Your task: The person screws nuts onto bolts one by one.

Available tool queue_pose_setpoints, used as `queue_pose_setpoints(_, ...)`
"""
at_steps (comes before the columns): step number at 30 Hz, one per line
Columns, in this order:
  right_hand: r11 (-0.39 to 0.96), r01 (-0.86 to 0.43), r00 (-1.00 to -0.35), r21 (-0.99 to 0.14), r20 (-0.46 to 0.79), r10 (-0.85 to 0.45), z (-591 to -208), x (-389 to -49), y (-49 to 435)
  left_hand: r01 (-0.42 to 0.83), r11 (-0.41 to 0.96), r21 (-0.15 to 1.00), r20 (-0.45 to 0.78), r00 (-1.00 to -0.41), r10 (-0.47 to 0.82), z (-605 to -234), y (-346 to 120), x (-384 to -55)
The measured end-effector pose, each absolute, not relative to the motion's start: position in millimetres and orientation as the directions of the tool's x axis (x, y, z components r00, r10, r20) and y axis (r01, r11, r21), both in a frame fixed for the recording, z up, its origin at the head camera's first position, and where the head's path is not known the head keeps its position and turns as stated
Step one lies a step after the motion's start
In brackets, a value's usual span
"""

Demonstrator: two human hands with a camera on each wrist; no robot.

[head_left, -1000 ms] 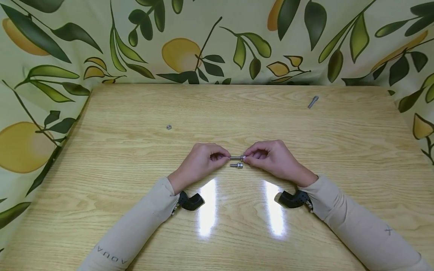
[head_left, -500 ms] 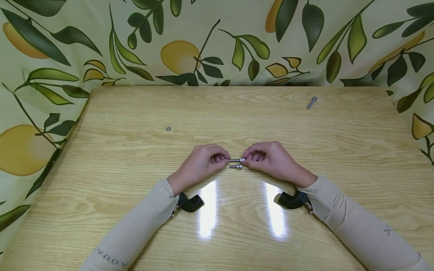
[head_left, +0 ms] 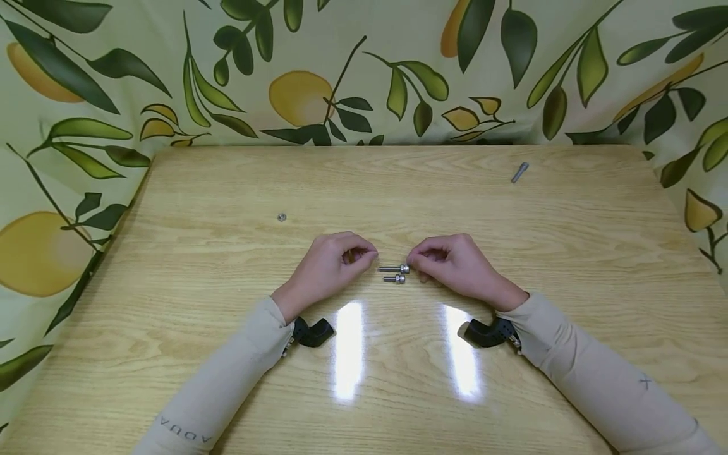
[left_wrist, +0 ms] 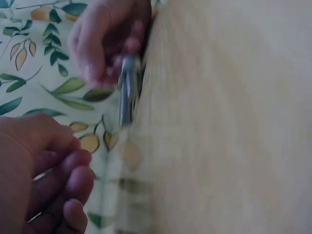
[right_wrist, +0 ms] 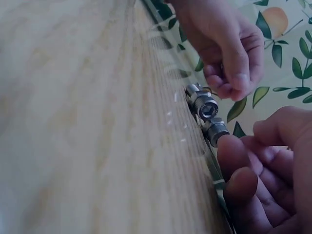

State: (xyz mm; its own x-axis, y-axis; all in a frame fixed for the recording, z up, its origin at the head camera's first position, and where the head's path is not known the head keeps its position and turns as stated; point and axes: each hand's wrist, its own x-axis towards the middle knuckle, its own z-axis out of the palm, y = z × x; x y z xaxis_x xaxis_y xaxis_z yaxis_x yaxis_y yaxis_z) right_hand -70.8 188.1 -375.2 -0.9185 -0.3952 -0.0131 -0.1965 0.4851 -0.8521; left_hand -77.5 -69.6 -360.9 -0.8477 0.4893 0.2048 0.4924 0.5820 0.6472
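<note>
Two silver socket-head bolts, each with a nut threaded on near its head, lie side by side between the hands. The longer bolt point(head_left: 392, 269) is on the far side, the shorter bolt point(head_left: 392, 279) nearer the body. My left hand point(head_left: 341, 259) is just left of the shank ends, fingers loosely curled and holding nothing. At the head of the longer bolt are the fingertips of my right hand point(head_left: 449, 262). In the right wrist view its thumb and index finger are parted, with the longer bolt point(right_wrist: 216, 130) just beyond them. The left wrist view is blurred.
A loose nut point(head_left: 282, 217) lies on the wooden table point(head_left: 227, 189) at the left. Toward the back right is another bolt point(head_left: 520, 172). A fruit-patterned cloth point(head_left: 398, 38) hangs behind the table and along its sides.
My left hand has let go of the longer bolt's shank end and drawn back left. The right fingertips have loosened from its head. Both bolts lie side by side, heads to the right.
</note>
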Motion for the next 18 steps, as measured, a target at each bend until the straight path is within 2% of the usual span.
queue_pose_setpoints(5,0.503,-0.196,-0.929,-0.842,-0.004,-0.37,-366,-75,196,0.483,0.641,0.597,0.213,-0.866,0.453,-352,-84,-91)
queue_pose_setpoints(10,0.519,-0.201,-0.96,-0.831,0.063,-0.272,-352,-87,215,0.461,0.74,0.49,0.22,-0.887,0.406,-342,-106,-110)
queue_pose_setpoints(18,0.539,-0.155,-0.988,-0.828,0.122,-0.097,-330,-121,248,0.277,0.862,0.424,0.139,-0.961,0.241,-336,-150,-130)
